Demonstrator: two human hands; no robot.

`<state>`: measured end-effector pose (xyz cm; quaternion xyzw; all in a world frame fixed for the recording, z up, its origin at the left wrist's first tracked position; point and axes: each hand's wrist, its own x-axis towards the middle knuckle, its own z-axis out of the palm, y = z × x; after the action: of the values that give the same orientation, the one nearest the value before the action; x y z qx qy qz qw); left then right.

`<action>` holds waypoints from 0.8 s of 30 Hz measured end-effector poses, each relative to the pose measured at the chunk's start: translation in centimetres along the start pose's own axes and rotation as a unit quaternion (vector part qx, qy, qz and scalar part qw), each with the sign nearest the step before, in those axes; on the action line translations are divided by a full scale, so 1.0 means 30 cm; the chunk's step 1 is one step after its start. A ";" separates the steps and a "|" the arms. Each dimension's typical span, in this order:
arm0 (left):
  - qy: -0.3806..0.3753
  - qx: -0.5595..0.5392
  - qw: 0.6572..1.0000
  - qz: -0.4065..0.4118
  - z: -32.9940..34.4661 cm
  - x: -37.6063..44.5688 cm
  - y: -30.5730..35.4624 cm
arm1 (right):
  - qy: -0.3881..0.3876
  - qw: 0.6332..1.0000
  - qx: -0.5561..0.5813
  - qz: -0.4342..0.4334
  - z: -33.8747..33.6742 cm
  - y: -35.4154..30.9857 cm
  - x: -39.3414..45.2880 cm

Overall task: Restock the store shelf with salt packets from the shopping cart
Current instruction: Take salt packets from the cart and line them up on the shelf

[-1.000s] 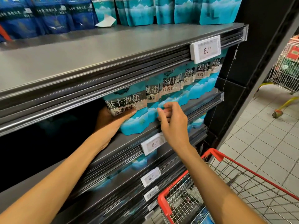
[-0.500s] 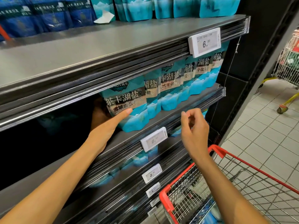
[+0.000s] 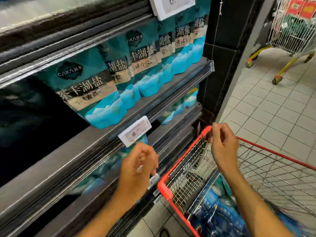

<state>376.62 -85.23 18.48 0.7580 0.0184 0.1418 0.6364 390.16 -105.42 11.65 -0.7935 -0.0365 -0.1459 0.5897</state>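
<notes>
2 hands point(image 3: 179, 158) loosely curled, empty, over red wire cart point(image 3: 172, 171); glossy teal salt pouches point(image 3: 95, 93) upright on shelf.

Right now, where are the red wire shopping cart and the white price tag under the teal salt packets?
red wire shopping cart point(image 3: 185, 153): head view, red top rim.
white price tag point(image 3: 135, 133): head view, its face.

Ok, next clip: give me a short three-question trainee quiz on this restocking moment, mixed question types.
1. True or false: the right hand holds a salt packet.
2. Where do the teal salt packets stand? A) in a row on the shelf B) on the floor C) on top of the red cart's rim
3. Fill in: the left hand hangs in front of the shelf, beside the red ___.

Key: 1 false; 2 A; 3 cart.
</notes>
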 end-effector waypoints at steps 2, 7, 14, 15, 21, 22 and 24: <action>-0.099 0.000 0.993 -0.062 0.139 -0.005 -0.073 | 0.038 0.998 -0.020 0.034 -0.071 0.102 -0.030; -0.251 -0.012 0.949 -0.189 0.523 -0.008 -0.289 | 0.142 0.978 -0.067 0.137 -0.281 0.356 -0.139; -0.320 0.050 0.847 -0.421 1.014 -0.040 -0.661 | 0.167 0.905 -0.127 0.369 -0.536 0.835 -0.346; -0.310 0.061 0.833 -0.455 1.071 -0.043 -0.730 | 0.158 0.894 -0.137 0.397 -0.556 0.899 -0.372; -0.226 0.140 0.826 -0.497 1.372 -0.019 -1.186 | -0.003 0.824 -0.251 0.507 -0.645 1.326 -0.450; -0.225 0.134 0.820 -0.509 1.416 -0.014 -1.255 | -0.041 0.818 -0.273 0.505 -0.651 1.402 -0.453; -0.240 0.179 0.801 -0.518 1.484 -0.019 -1.399 | -0.107 0.803 -0.322 0.490 -0.652 1.539 -0.444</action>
<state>393.09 -120.13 -29.00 0.7458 0.2802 -0.4009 0.4523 384.37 -136.35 -29.60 -0.8607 0.3436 0.2445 0.2854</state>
